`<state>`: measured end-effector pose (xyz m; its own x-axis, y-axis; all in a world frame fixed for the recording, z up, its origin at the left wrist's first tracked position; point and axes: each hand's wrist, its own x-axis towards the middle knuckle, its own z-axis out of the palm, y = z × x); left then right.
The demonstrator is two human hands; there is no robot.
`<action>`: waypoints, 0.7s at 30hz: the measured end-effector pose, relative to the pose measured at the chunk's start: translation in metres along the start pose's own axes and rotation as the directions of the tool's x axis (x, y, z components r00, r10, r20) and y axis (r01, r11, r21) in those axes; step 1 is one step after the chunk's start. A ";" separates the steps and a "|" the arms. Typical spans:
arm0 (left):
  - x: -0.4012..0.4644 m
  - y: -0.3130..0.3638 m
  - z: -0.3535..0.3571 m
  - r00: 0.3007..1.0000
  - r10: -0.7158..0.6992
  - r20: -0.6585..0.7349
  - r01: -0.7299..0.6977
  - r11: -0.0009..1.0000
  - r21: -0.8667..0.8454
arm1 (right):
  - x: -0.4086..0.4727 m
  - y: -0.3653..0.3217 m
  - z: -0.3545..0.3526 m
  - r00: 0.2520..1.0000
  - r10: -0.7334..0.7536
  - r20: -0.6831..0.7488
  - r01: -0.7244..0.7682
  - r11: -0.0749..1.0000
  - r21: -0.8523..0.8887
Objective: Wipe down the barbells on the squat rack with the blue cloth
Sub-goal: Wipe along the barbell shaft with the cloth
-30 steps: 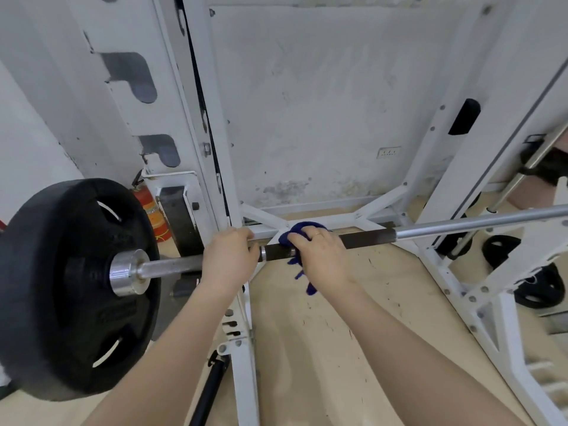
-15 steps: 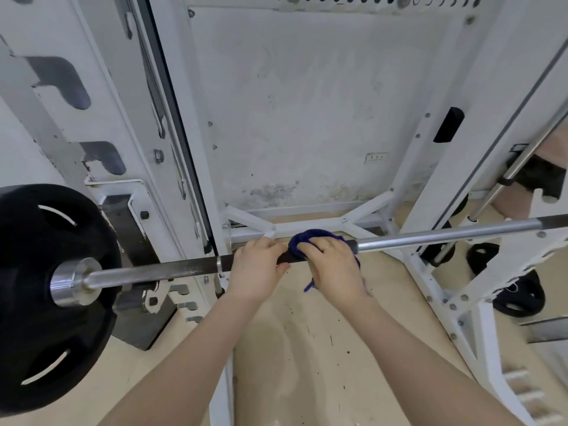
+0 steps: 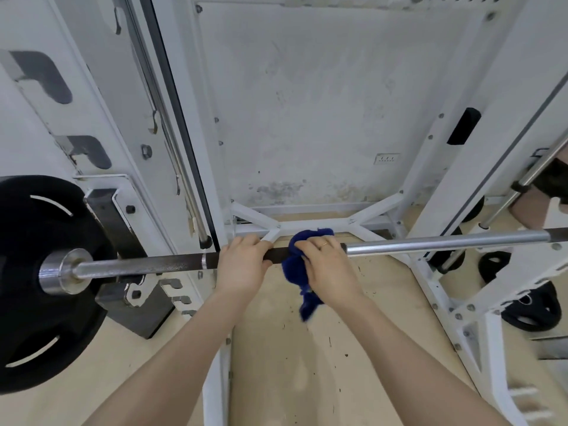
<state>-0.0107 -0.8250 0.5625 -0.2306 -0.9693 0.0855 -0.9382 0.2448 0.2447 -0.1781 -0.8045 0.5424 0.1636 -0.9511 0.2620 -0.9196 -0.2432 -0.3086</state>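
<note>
Both hands slid right along barbell [image 3: 430,242].

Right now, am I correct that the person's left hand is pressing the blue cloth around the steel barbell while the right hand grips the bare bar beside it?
Not quite: the hands are swapped. In the head view, the right hand wraps the crumpled blue cloth around the steel barbell, while the left hand grips the bare dark section of the bar beside it.
</note>
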 end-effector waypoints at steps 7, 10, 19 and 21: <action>0.000 0.000 0.001 1.000 -0.025 -0.018 0.024 0.999 -0.046 | 0.013 0.023 -0.015 0.975 0.210 -0.068 -0.216 0.971 -0.103; -0.001 0.000 0.002 0.999 -0.018 -0.028 0.017 0.999 -0.049 | 0.008 -0.015 -0.004 0.998 -0.023 -0.066 0.021 0.999 -0.037; -0.008 -0.012 0.002 0.999 0.027 -0.023 -0.031 0.984 -0.176 | 0.016 0.009 -0.009 0.970 0.215 -0.113 -0.225 0.970 -0.087; -0.011 -0.018 -0.006 0.999 0.028 0.016 -0.022 0.952 -0.305 | 0.020 -0.023 0.002 0.983 0.147 -0.113 -0.157 0.984 -0.085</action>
<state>0.0101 -0.8184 0.5625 -0.2609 -0.9623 0.0772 -0.8097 0.2616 0.5253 -0.1529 -0.8182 0.5531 -0.0146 -0.9487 0.3159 -0.9608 -0.0742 -0.2672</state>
